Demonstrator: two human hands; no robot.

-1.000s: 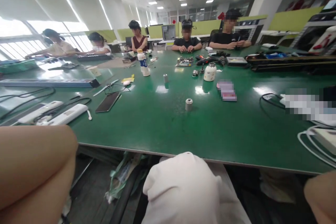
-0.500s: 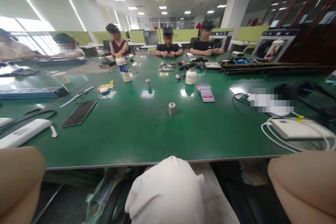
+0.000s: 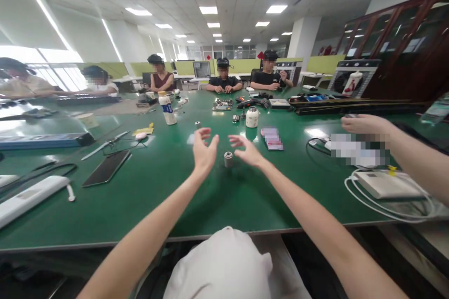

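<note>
Head view: brought L hand (image 3: 205, 153) and R hand (image 3: 249, 153) in over green tabletop (image 3: 245, 208); had neither in frame a moment ago. Put L at approx. 9–10 o'clock of upright silver metal cyl. (image 3: 228, 160), R at approx. 2–3, both w/ fingers spread, grasping nothing. Saw 2nd cyl. (image 3: 198, 124) at 11, beyond L fingertips. Judged within reach of nearer one, apparently w/o contact.

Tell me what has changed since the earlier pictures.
The person's bare left hand and bare right hand have come into view, reaching forward over the green tabletop, open on either side of the near silver-grey metal cylinder, holding nothing. Another person's hand has entered from the right. The cylinder and the squat white patterned bottle beyond it stay standing.
</note>
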